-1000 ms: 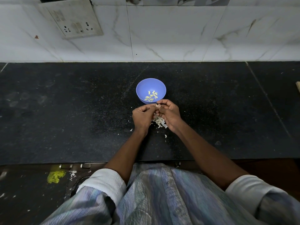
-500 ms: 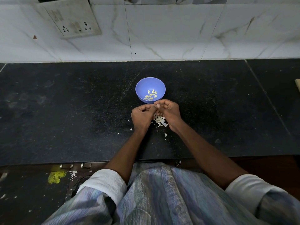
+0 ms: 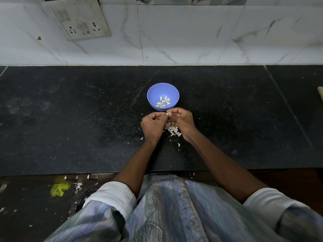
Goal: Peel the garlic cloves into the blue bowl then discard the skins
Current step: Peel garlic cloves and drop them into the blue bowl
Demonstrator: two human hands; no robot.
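Nothing much shifts: left hand (image 3: 153, 123) and right hand (image 3: 181, 119) still pinch one garlic clove (image 3: 167, 114) at the blue bowl's (image 3: 155, 91) six o'clock.

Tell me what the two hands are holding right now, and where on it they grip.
One small pale garlic clove, pinched between the fingertips of the left hand and right hand. Which part of it cannot be told.

Black speckled stone countertop (image 3: 70, 119): bears a round blue plastic bowl (image 3: 153, 91) near centre; a heap of white papery garlic skins (image 3: 172, 130) just before it; stray flakes scattered around.
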